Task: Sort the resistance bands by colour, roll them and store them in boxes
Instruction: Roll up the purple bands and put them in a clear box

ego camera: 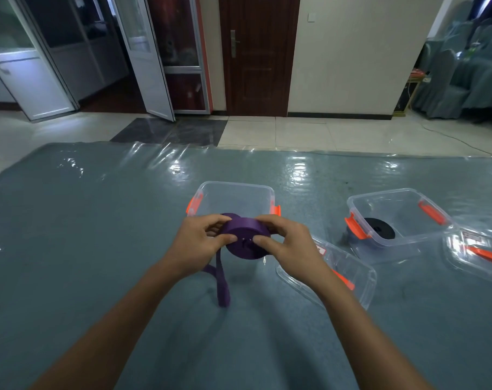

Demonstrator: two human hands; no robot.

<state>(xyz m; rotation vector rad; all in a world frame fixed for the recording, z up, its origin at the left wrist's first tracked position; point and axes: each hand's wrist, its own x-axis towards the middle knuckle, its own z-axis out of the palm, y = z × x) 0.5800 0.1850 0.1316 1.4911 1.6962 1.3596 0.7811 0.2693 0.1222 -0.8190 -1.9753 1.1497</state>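
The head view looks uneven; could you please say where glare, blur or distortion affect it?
Head view: glare streaks the plastic sheet along its far half; wide-angle distortion tilts the glass doors at left; the purple band roll, gripped by left hand and right hand, is fairly sharp; the chairs far right look soft.

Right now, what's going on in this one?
A person holds a mostly rolled purple resistance band: the left hand and the right hand both grip the roll, with a loose tail hanging toward the covered table. A clear box sits just behind the hands, nothing visible in it. A second box to the right holds a rolled black band. Two lids lie nearby.
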